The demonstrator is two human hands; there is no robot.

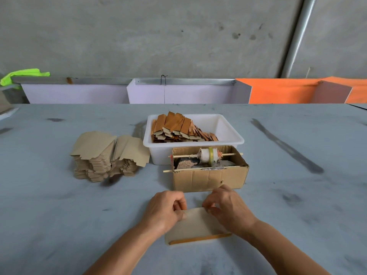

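A folded tan paper piece (195,225) with an orange-brown strip along its near edge lies on the grey table (59,215) just in front of me. My left hand (164,209) pinches its far left corner, thumb on top. At the far right corner my right hand (228,207) grips it with curled fingers. Both forearms reach in from the bottom of the view.
A cardboard box (208,175) with a thread spool on a wooden stick stands just beyond my hands. Behind it a white tub (228,133) holds several folded brown pieces. A stack of flat tan paper blanks (107,155) lies to the left. Panels line the table's far edge.
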